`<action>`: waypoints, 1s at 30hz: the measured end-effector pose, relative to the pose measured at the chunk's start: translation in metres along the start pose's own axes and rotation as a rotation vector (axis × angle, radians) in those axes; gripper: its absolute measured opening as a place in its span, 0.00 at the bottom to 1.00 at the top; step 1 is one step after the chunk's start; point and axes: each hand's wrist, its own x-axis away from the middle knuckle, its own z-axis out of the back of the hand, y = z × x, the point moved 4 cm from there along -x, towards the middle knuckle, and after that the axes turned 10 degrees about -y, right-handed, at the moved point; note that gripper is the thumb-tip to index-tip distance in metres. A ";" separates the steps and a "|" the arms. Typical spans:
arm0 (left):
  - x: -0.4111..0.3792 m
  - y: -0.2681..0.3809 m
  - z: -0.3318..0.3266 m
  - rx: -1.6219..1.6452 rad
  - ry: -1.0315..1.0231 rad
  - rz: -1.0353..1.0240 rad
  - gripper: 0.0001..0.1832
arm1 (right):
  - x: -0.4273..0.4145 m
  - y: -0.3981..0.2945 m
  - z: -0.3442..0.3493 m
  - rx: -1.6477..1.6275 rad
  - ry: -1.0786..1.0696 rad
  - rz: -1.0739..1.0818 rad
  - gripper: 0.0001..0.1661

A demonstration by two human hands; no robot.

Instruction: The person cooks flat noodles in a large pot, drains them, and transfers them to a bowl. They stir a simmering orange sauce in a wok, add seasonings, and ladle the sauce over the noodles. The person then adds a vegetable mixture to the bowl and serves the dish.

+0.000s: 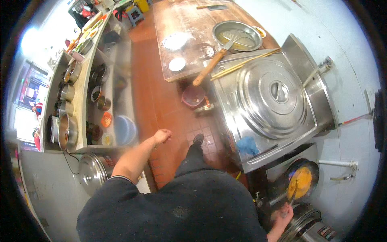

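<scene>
My right hand [285,213] is closed around the handle of a utensil [294,195], whose far end rests in orange-yellow food [303,181] in a dark wok [316,172] at the lower right. Flames glow blue at the wok's left side. Over the tiled floor, my left hand [163,136] hangs with curled fingers and touches nothing; whether they are fully closed is unclear. A large steel lid [260,99] lies on the steel stove top, with a blue cloth [247,145] near its front corner.
Long chopsticks [242,65] lie by a steel basin [258,45] with a wooden-handled strainer [211,65]. A cleaver [217,7] is on the floury wooden table [196,21]. Shelves [81,106] with metal pots stand left; a pink bucket [193,96] is on the floor.
</scene>
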 end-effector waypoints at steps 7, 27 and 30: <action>-0.160 0.114 0.105 0.492 0.052 -0.116 0.14 | -0.022 -0.008 -0.053 0.422 0.228 0.051 0.08; -0.203 0.227 0.137 0.591 0.074 -0.380 0.13 | 0.068 0.018 0.026 1.504 0.781 0.423 0.29; -0.087 0.217 0.082 0.368 0.136 -0.325 0.14 | 0.036 0.021 0.053 1.380 0.770 0.324 0.27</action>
